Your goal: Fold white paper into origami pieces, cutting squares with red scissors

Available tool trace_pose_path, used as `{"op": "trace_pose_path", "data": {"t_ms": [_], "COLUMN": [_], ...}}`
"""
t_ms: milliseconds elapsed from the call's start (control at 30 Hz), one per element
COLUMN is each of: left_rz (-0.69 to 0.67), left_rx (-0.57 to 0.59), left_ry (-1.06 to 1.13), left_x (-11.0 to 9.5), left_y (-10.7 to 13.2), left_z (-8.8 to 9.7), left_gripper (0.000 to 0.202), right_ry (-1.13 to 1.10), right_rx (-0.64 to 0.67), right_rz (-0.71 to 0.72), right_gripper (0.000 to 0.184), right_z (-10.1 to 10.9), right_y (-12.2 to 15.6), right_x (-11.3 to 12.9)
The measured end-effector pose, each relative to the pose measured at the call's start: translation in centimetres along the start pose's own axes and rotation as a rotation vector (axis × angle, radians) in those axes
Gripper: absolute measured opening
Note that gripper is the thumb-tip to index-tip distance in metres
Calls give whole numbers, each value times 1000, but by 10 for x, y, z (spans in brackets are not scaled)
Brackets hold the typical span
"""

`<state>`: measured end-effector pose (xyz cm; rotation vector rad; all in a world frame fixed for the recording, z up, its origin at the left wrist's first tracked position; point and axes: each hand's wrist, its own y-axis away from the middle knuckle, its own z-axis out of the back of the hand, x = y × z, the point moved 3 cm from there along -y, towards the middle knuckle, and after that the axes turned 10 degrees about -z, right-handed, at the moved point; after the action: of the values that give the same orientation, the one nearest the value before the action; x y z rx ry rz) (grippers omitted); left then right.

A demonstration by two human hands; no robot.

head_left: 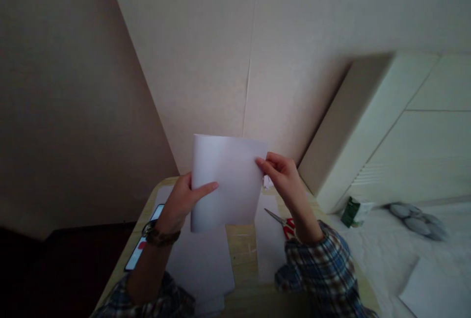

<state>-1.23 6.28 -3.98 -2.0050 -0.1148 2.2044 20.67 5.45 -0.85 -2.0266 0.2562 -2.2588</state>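
Observation:
A white sheet of paper (228,180), curved over at its left edge as if folded, is held up above the small table. My left hand (184,200) grips its left side, with the thumb lying across the front and the other fingers behind. At the upper right edge, my right hand (281,171) pinches the paper between thumb and fingers. Below my right wrist lie scissors (283,222) with red handles, partly covered by my arm. More white paper (202,264) rests on the table under the held sheet.
The light wooden table (241,249) stands against the wall. A phone (134,256) with a lit screen lies at its left edge. To the right is a bed (379,254) with a green and white box (355,211), a grey object (417,220) and white paper (434,288).

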Motion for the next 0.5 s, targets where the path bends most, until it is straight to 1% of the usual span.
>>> {"op": "trace_pose_path", "data": {"t_ms": [100,167,300,500], "left_rz": [-16,-38,-62,-31], "left_rx": [104,136,109,81], "left_ry": [19,24,84,127], "left_x": [-20,-28,-35,-35], "left_y": [-3,-1,5,8], "left_z": [-1,1,5,8], "left_gripper": [44,45,44,38], "right_ry": [4,0,-5,8], "right_rx": [-12,-8,-10,14], "right_rz": [34,35,1,-43], "right_gripper": [25,25,25,23], "right_z": [5,6,6,3], "right_y": [1,4,10,15], "right_x": [16,20,18,17]}}
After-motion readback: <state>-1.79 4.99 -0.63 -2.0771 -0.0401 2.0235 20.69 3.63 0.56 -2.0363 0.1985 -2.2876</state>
